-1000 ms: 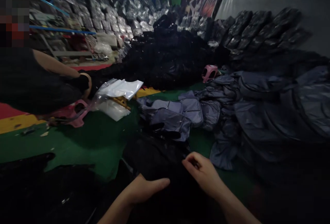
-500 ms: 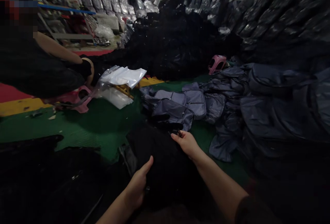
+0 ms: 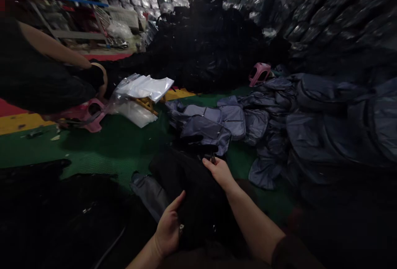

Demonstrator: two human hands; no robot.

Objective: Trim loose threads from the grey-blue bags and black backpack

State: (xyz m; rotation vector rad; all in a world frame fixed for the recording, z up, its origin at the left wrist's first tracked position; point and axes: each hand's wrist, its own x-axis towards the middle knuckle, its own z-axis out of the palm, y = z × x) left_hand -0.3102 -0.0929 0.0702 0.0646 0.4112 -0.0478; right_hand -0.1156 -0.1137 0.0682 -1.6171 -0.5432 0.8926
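The black cloth item [image 3: 194, 190] sits at six o'clock in view; at its seven o'clock, the left hand [image 3: 169, 227] stretches out its thumb, the other fingers too hidden to tell. At its two o'clock, the right hand [image 3: 221, 173] pinches a small dark object [image 3: 213, 159]; farther out, grey-blue bags [image 3: 233, 122] lie past its one o'clock, plastic sheets [image 3: 141, 87] toward eleven.

- Left hand [image 3: 167, 229]: bare, low, thumb [image 3: 178, 201] out straight, angled up and rightward; fingers mostly hidden.
- Left forearm [image 3: 144, 257]: only a short stretch visible, rising from bottom edge.
- Right hand [image 3: 221, 174]: bare, farther forward, thumb and fingers pinched.
- Right forearm [image 3: 252, 217]: slants in from lower right.
- Hands apart.
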